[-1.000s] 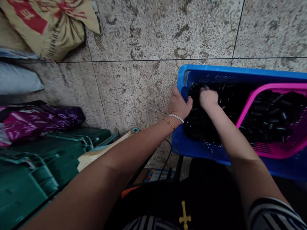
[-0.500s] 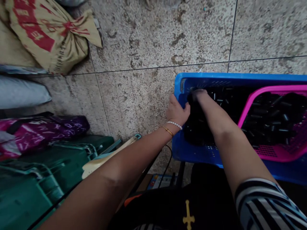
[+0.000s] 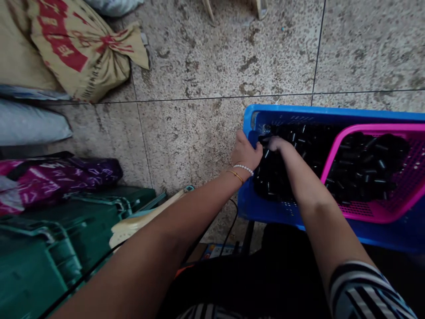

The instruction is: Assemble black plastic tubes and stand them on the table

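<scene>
My left hand is closed around the left end of a blue plastic crate, its thumb over the rim. A beaded bracelet and a thin gold one circle that wrist. Inside the crate lie many small shiny black cylinders. My right hand reaches down among them near the crate's left end. Its fingertips are lost in shadow and dark pieces, so I cannot tell whether it grips any. To its right, a pink basket sits in the crate, holding more black cylinders.
Tied tan sacks with red print lie on the speckled tile floor at upper left. Below them are a pale sack, a purple bag and green crates. A black cable runs beside the blue crate.
My right hand has shifted slightly toward me within the crate, and more of the black pieces around it show. My left hand keeps its hold on the rim. The view has shifted a little.
</scene>
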{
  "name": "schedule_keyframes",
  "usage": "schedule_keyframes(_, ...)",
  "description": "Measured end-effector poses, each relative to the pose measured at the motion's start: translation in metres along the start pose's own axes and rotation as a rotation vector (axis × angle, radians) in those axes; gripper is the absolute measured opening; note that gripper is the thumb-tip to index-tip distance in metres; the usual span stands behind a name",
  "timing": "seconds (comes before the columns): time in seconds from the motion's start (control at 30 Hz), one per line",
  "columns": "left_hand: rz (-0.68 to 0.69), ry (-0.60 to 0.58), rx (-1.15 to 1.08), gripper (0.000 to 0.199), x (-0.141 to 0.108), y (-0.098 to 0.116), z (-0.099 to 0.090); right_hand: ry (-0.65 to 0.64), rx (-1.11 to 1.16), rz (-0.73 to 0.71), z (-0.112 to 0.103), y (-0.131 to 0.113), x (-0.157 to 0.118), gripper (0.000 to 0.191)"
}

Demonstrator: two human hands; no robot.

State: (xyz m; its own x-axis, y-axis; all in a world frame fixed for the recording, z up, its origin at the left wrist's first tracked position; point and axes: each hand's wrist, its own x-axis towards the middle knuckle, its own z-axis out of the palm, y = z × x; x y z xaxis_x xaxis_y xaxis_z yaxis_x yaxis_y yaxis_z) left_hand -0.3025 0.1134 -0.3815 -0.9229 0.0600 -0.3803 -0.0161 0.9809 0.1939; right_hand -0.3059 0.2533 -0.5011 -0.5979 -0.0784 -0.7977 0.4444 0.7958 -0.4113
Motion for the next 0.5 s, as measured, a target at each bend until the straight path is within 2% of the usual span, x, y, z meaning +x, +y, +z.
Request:
schedule_keyframes(0.07,-0.001,-0.014,-0.016,0.067,-0.001,0.002,-0.003,0.053,0.084,-0.002,0.007,0.010,-0.033,0.038)
schedule_keyframes(0.17,0.006,-0.017,-0.052,0.061,-0.002,0.004,-0.005,0.234,0.219,0.011,0.024,0.030,-0.085,0.027)
schedule_keyframes(0.27,0.004,-0.007,-0.071,0.059,-0.002,0.004,-0.005,0.392,0.362,0.052,0.044,0.048,-0.120,0.021)
schedule_keyframes(0.37,0.007,0.002,-0.076,0.059,-0.001,0.003,-0.002,0.448,0.528,0.076,0.054,0.058,-0.127,0.031)
schedule_keyframes(0.5,0.019,0.011,-0.069,0.060,0.000,0.001,0.000,0.500,0.714,0.080,0.044,0.049,-0.095,0.034)
